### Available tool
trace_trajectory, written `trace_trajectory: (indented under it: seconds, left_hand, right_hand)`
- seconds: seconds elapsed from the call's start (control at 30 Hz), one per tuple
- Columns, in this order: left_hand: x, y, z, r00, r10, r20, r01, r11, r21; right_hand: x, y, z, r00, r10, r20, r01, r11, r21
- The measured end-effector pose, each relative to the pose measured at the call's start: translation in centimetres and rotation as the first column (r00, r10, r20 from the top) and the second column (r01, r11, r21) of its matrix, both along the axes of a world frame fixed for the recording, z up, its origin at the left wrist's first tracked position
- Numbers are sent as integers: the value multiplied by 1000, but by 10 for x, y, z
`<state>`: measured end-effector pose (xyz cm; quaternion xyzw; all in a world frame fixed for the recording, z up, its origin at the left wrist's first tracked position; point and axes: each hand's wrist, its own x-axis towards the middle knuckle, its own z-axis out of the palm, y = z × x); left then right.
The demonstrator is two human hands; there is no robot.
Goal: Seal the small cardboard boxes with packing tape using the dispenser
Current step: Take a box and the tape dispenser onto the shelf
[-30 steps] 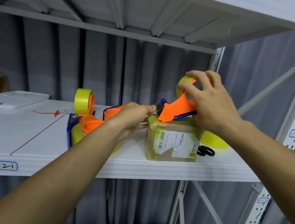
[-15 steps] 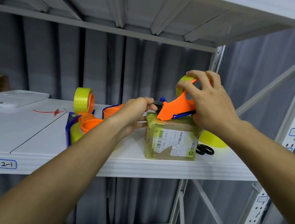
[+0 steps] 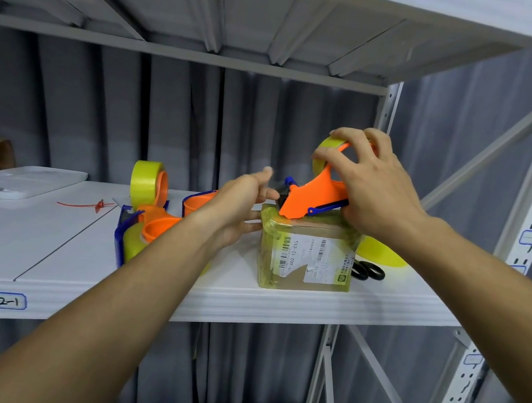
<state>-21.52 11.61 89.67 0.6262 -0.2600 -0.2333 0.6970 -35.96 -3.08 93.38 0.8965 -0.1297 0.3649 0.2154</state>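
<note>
A small cardboard box [image 3: 308, 256] wrapped in yellowish tape, with white barcode labels on its front, stands on the white shelf [image 3: 51, 248]. My right hand [image 3: 373, 187] grips an orange tape dispenser [image 3: 312, 197] with a yellow-green roll, its nose tilted down onto the box's top left edge. My left hand [image 3: 240, 205] is at the box's upper left corner, thumb raised by the dispenser's nose and fingers against the box's left side.
Other orange and blue dispensers with yellow-green rolls [image 3: 146, 206] lie left of the box. Black scissors [image 3: 368, 270] and a yellow roll [image 3: 382, 252] sit to its right. A white tray [image 3: 16, 180] and a red tie [image 3: 90, 204] lie farther left. A shelf upright [image 3: 514, 265] stands at right.
My left hand's thumb has lifted off the box corner and now points up beside the dispenser's nose. The dispenser and my right hand have barely moved.
</note>
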Motion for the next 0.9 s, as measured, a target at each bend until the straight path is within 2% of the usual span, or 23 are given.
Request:
trace_trajectory:
  seconds: [0.1, 0.63, 0.9]
  left_hand:
    - [1, -2, -1, 999, -4, 32, 4, 1000, 21]
    - [15, -1, 2, 1000, -27, 3, 27, 999, -41]
    - [19, 3, 1, 996, -67, -58, 60, 990, -124]
  right_hand:
    - [0, -1, 0, 1000, 4, 2, -4, 1000, 4]
    - [3, -13, -8, 997, 39, 64, -45, 994, 97]
    - [5, -22, -9, 994, 68, 86, -77, 991, 107]
